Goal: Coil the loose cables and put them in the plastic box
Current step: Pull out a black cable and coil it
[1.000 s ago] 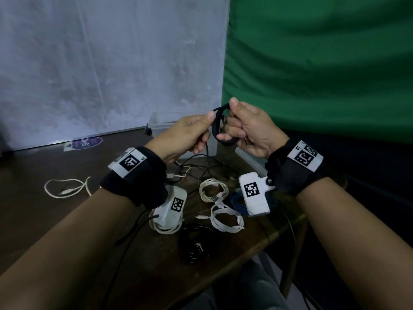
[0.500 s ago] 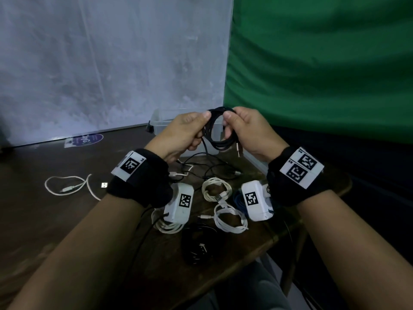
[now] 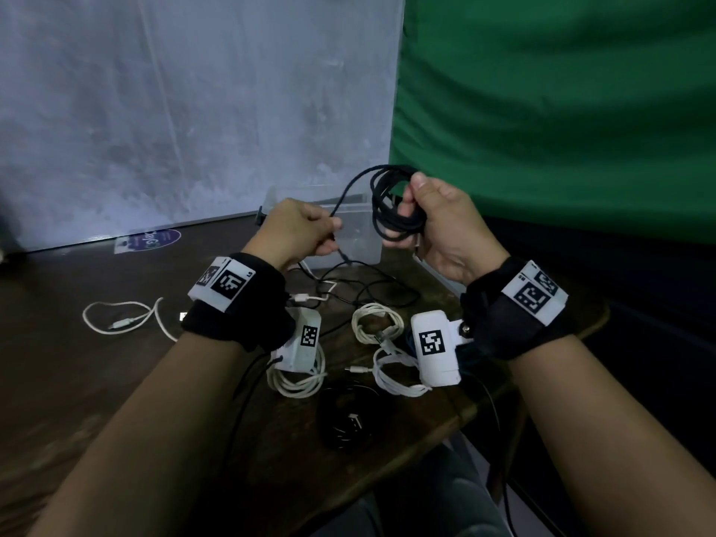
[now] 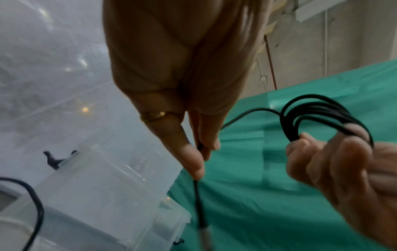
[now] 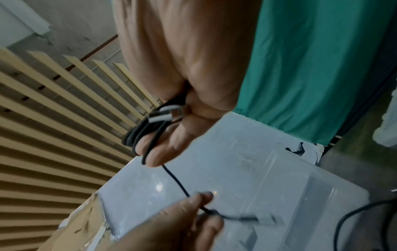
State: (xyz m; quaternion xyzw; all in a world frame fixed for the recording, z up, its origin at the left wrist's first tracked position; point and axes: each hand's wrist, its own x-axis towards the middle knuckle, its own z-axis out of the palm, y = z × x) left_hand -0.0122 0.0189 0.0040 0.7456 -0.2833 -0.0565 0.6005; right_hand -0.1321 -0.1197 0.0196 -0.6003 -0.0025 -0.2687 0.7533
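metal plug [image 5: 165,113] among coils, right-wrist view only

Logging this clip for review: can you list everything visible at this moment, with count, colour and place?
black cable: 1, black, coil in right hand, free end in left hand
plastic box: 1, clear, table's far edge behind the hands
white cables: at least 4, white, on the table, most coiled
black coil: 1, black, table's near edge
loose black cables: count unclear, before the box
table: 1, dark wood
left hand: pinches the cable's end
right hand: grips the coil
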